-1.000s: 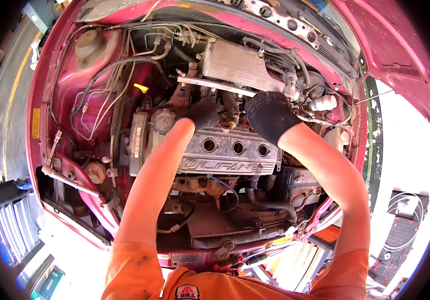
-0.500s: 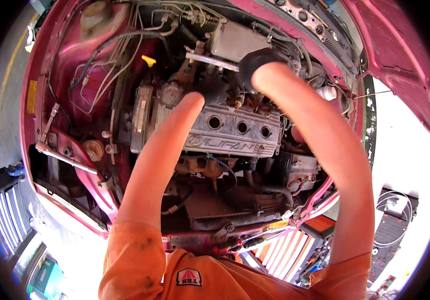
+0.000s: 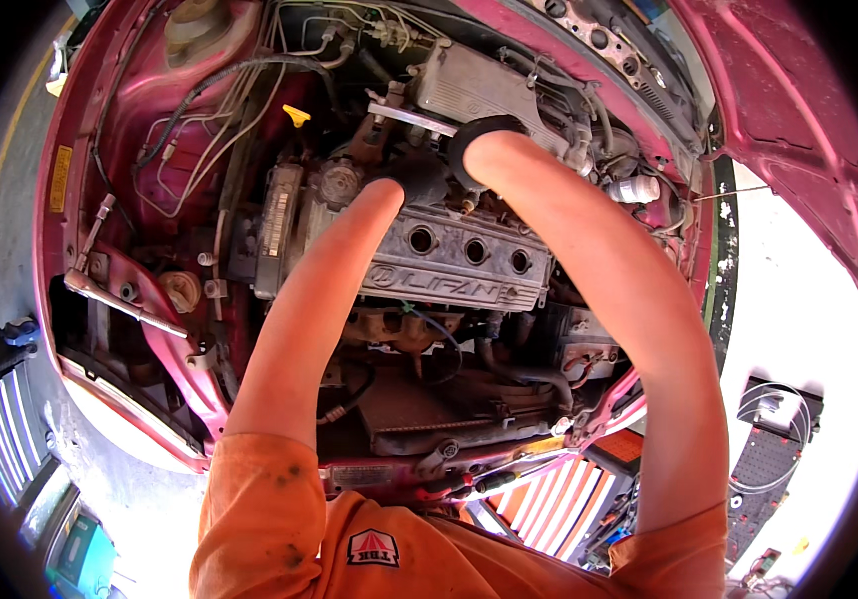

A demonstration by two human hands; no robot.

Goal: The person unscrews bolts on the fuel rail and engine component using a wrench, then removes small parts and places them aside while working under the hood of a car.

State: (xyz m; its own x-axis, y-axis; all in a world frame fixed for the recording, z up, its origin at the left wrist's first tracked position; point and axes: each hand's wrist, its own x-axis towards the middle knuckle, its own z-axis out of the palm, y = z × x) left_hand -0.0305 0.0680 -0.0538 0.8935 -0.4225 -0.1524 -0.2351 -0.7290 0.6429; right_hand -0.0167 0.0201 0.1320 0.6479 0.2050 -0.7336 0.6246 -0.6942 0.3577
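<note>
Both my hands wear black gloves and reach in behind the grey valve cover (image 3: pixel 449 278) of a car engine. My left hand (image 3: pixel 423 180) is down among dark parts just behind the cover. Its fingers blend into the shadow, so their grip does not show. Beside it on the right, my right hand (image 3: pixel 487 138) bends inward, with the forearm hiding its fingers. A pale metal rail (image 3: pixel 411 119) runs up to the right glove; whether the hand holds it I cannot tell. Behind the hands sits a ribbed grey box-shaped cover (image 3: pixel 474 88).
A ratchet with a socket (image 3: pixel 129 302) lies on the left body edge. A yellow-handled dipstick (image 3: pixel 296 116) stands left of the engine. Several tools (image 3: pixel 469 486) rest on the front panel. The raised hood (image 3: pixel 798 110) is at the right, a metal gasket (image 3: pixel 598 40) at the back.
My right hand has come left and slightly nearer, closer to my left hand, uncovering more of the ribbed box. My left hand stays in about the same place. The view has shifted slightly.
</note>
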